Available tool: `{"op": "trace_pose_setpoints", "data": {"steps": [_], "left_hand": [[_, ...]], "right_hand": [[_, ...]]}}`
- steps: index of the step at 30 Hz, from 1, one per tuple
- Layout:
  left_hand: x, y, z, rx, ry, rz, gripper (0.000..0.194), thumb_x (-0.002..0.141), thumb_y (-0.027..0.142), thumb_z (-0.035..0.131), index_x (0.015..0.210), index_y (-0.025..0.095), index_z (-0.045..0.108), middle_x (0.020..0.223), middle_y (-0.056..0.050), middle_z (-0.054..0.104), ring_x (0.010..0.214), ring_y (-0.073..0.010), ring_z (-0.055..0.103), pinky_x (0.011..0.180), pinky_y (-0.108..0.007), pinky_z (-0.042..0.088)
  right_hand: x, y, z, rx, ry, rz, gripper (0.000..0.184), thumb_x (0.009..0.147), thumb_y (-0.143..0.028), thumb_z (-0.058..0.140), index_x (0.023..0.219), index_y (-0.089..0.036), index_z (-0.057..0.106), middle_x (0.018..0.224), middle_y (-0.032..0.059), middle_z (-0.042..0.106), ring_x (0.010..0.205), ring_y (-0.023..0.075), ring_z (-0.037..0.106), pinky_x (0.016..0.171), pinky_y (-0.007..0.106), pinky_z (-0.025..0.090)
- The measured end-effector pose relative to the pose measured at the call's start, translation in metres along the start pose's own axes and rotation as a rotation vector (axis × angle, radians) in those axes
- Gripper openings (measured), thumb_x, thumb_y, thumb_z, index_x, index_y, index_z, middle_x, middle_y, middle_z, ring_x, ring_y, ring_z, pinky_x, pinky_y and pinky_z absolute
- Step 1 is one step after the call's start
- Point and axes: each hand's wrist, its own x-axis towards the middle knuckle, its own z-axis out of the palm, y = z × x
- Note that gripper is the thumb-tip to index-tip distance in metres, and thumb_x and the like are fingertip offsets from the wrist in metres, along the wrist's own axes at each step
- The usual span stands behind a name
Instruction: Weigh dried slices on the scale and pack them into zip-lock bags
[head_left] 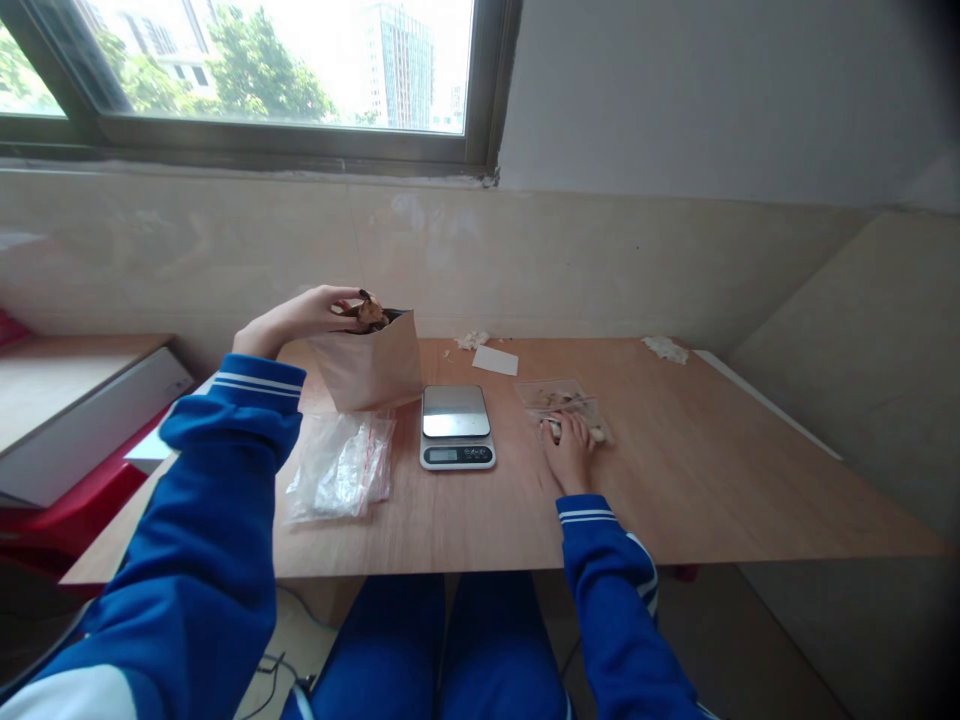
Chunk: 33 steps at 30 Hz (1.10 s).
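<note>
At the mouth of a brown paper bag (375, 365), my left hand (326, 312) is closed on a brown, crinkled dried piece (370, 311); its exact kind cannot be made out. The bag stands upright with its top open. On the right, my right hand (568, 450) rests with curled fingers on a clear zip bag (559, 388) that lies flat and has pale tan pieces in it. Between the two bags sits a kitchen scale (456, 412) with a bare metal plate; its display is unreadable.
A stack of clear zip bags (341, 470) lies in front of the paper bag. Behind the scale are a white card (496, 360) and crumpled tissue (472, 340). Another tissue (665, 348) lies at the table's (712, 480) back right. A wall and window (285, 70) rise behind.
</note>
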Motion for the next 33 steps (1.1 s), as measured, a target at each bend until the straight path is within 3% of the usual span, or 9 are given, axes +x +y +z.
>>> {"op": "trace_pose_setpoints", "data": {"steps": [5, 8, 13, 18, 24, 28, 31, 33], "left_hand": [[0.005, -0.009, 0.003, -0.065, -0.031, 0.023, 0.047, 0.073, 0.050, 0.068, 0.110, 0.022, 0.069, 0.107, -0.005, 0.072, 0.097, -0.0231, 0.065, 0.082, -0.030, 0.051], [0.012, -0.014, 0.008, -0.073, 0.014, 0.013, 0.047, 0.070, 0.052, 0.070, 0.106, 0.021, 0.071, 0.106, -0.006, 0.073, 0.096, -0.0236, 0.066, 0.082, -0.030, 0.051], [0.021, -0.020, 0.022, -0.080, 0.154, 0.007, 0.042, 0.072, 0.051, 0.068, 0.101, 0.020, 0.072, 0.104, -0.007, 0.073, 0.096, -0.0237, 0.067, 0.084, -0.031, 0.051], [0.022, -0.018, 0.029, -0.059, 0.286, 0.098, 0.038, 0.079, 0.047, 0.063, 0.105, 0.020, 0.070, 0.103, -0.008, 0.073, 0.096, -0.0229, 0.066, 0.087, -0.031, 0.050], [0.016, 0.010, 0.031, 0.065, 0.525, 0.198, 0.027, 0.082, 0.036, 0.062, 0.104, 0.023, 0.072, 0.101, -0.007, 0.069, 0.090, -0.0196, 0.063, 0.086, -0.032, 0.049], [0.008, 0.033, 0.065, -0.128, 0.605, 0.232, 0.029, 0.085, 0.035, 0.059, 0.109, 0.023, 0.069, 0.112, -0.007, 0.066, 0.098, -0.0186, 0.062, 0.088, -0.031, 0.048], [0.005, 0.031, 0.113, -0.385, 0.355, 0.189, 0.035, 0.086, 0.038, 0.057, 0.114, 0.019, 0.065, 0.110, -0.007, 0.068, 0.100, -0.0198, 0.064, 0.085, -0.031, 0.050], [0.004, 0.022, 0.146, -0.423, 0.247, 0.123, 0.034, 0.083, 0.040, 0.061, 0.109, 0.018, 0.068, 0.106, -0.008, 0.070, 0.096, -0.0207, 0.065, 0.083, -0.030, 0.051]], "right_hand": [[0.000, -0.001, -0.001, 0.008, -0.008, 0.003, 0.035, 0.090, -0.037, 0.043, 0.108, -0.017, 0.064, 0.125, 0.0144, 0.063, 0.126, 0.0310, 0.044, 0.104, 0.050, 0.030], [0.000, -0.001, 0.000, 0.006, -0.004, 0.004, 0.036, 0.090, -0.038, 0.042, 0.109, -0.017, 0.064, 0.125, 0.0145, 0.063, 0.126, 0.0311, 0.045, 0.104, 0.050, 0.030], [0.000, 0.001, 0.001, -0.004, 0.000, -0.015, 0.036, 0.090, -0.038, 0.041, 0.108, -0.016, 0.064, 0.124, 0.0148, 0.063, 0.125, 0.0305, 0.046, 0.103, 0.048, 0.032], [-0.001, 0.002, 0.000, -0.011, 0.002, -0.016, 0.035, 0.091, -0.037, 0.042, 0.109, -0.016, 0.064, 0.125, 0.0141, 0.063, 0.126, 0.0302, 0.045, 0.104, 0.048, 0.031], [-0.001, 0.001, 0.000, -0.012, -0.011, -0.016, 0.034, 0.091, -0.036, 0.043, 0.110, -0.016, 0.063, 0.126, 0.0142, 0.063, 0.126, 0.0294, 0.045, 0.104, 0.048, 0.031], [-0.001, 0.001, 0.000, -0.002, -0.005, -0.012, 0.033, 0.091, -0.036, 0.043, 0.109, -0.017, 0.063, 0.125, 0.0138, 0.063, 0.125, 0.0288, 0.045, 0.105, 0.046, 0.030], [-0.001, 0.001, -0.002, 0.002, -0.018, -0.014, 0.033, 0.090, -0.036, 0.043, 0.110, -0.017, 0.063, 0.126, 0.0136, 0.062, 0.127, 0.0290, 0.043, 0.105, 0.047, 0.030], [-0.001, 0.001, -0.003, -0.002, -0.024, -0.013, 0.033, 0.090, -0.036, 0.043, 0.110, -0.017, 0.062, 0.126, 0.0140, 0.061, 0.128, 0.0294, 0.042, 0.105, 0.047, 0.030]]}}
